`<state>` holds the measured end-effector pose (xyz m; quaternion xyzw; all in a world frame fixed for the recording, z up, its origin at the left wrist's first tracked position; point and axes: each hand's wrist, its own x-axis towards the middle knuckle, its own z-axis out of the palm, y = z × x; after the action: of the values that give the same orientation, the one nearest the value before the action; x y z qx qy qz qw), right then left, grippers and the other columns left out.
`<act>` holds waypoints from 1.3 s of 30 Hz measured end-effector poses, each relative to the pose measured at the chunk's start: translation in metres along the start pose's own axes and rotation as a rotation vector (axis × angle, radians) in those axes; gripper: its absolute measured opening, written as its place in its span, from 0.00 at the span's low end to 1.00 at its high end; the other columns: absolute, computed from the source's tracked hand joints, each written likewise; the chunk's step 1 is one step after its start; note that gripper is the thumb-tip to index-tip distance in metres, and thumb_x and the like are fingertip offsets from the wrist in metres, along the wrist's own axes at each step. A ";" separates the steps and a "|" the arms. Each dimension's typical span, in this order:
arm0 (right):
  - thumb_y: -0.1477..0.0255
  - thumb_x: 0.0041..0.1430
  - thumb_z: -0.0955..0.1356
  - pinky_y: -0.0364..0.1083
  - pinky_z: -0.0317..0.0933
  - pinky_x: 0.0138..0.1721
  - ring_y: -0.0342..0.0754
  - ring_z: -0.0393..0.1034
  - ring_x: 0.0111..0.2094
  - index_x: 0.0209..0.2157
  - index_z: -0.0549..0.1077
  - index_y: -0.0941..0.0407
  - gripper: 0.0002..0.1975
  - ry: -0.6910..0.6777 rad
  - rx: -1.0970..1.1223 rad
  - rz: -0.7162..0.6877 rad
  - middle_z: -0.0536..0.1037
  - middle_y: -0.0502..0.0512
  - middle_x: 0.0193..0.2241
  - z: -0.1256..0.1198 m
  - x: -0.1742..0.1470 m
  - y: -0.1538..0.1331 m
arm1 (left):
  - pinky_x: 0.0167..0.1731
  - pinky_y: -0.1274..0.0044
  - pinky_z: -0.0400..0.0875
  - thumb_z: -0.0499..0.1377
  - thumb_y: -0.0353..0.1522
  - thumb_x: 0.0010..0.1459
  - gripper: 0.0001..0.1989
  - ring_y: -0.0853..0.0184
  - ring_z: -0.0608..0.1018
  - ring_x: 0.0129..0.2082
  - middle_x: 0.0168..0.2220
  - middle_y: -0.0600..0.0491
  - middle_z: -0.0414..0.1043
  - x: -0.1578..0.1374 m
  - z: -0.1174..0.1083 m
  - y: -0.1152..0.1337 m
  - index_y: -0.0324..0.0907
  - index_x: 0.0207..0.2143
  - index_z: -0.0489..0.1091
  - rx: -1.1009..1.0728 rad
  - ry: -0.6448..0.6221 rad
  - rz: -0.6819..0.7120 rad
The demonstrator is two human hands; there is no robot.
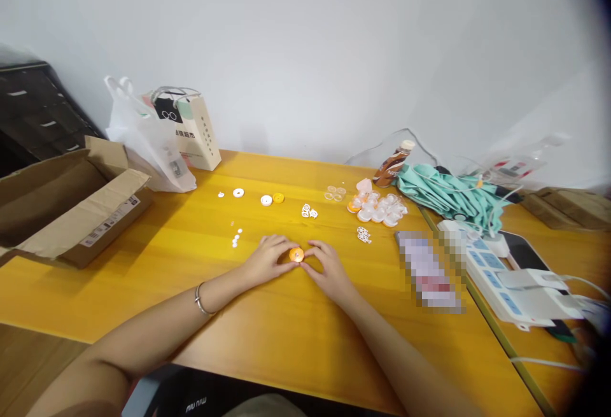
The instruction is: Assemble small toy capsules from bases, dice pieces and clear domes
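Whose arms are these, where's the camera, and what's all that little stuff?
These are one person's own arms; there's no robot. The camera sits on that person's head, looking forward and down, so you see roughly what they see.

The left hand and right hand hold a small orange disc between their fingertips.

On the yellow table lie small white dots, a yellow piece and a pile of clear and orange pieces. Farther out are an open box on the left and a bottle on the right. The blocky patch is blurred, so I can't tell what's there.
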<state>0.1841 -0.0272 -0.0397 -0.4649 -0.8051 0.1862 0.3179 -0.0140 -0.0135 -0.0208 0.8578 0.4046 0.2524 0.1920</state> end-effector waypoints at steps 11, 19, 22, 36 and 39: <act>0.70 0.55 0.64 0.54 0.59 0.49 0.52 0.64 0.47 0.44 0.68 0.51 0.13 0.012 -0.029 -0.055 0.70 0.57 0.45 -0.004 0.000 -0.003 | 0.42 0.71 0.60 0.56 0.40 0.54 0.17 0.63 0.67 0.41 0.40 0.50 0.66 0.001 0.004 -0.005 0.46 0.46 0.67 0.010 0.003 -0.036; 0.69 0.55 0.64 0.56 0.58 0.49 0.52 0.64 0.47 0.42 0.70 0.50 0.11 0.028 -0.052 -0.032 0.70 0.56 0.44 0.000 0.000 -0.003 | 0.43 0.70 0.60 0.56 0.41 0.54 0.19 0.63 0.68 0.42 0.40 0.50 0.67 0.000 0.007 -0.008 0.47 0.48 0.66 0.004 -0.017 -0.057; 0.69 0.55 0.65 0.55 0.59 0.49 0.52 0.65 0.47 0.42 0.69 0.51 0.11 0.051 -0.008 -0.026 0.71 0.57 0.44 0.001 0.000 0.000 | 0.44 0.70 0.60 0.57 0.42 0.53 0.25 0.62 0.68 0.43 0.42 0.50 0.67 0.000 0.003 -0.005 0.48 0.53 0.61 -0.035 -0.040 -0.045; 0.69 0.56 0.64 0.54 0.60 0.49 0.51 0.66 0.47 0.40 0.70 0.52 0.09 0.058 0.057 -0.014 0.72 0.57 0.43 -0.003 0.001 0.001 | 0.34 0.76 0.66 0.54 0.36 0.52 0.09 0.67 0.73 0.31 0.31 0.52 0.73 -0.020 -0.130 -0.122 0.40 0.31 0.70 0.037 -0.061 -0.322; 0.69 0.56 0.64 0.53 0.60 0.49 0.51 0.67 0.47 0.39 0.70 0.52 0.09 0.062 0.065 -0.018 0.72 0.57 0.43 -0.004 0.001 0.001 | 0.33 0.77 0.67 0.54 0.37 0.52 0.10 0.68 0.73 0.31 0.31 0.52 0.72 -0.021 -0.124 -0.129 0.40 0.32 0.70 -0.059 -0.130 -0.289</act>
<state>0.1872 -0.0258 -0.0372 -0.4525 -0.7925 0.1950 0.3595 -0.1753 0.0624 0.0032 0.7991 0.5027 0.1781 0.2773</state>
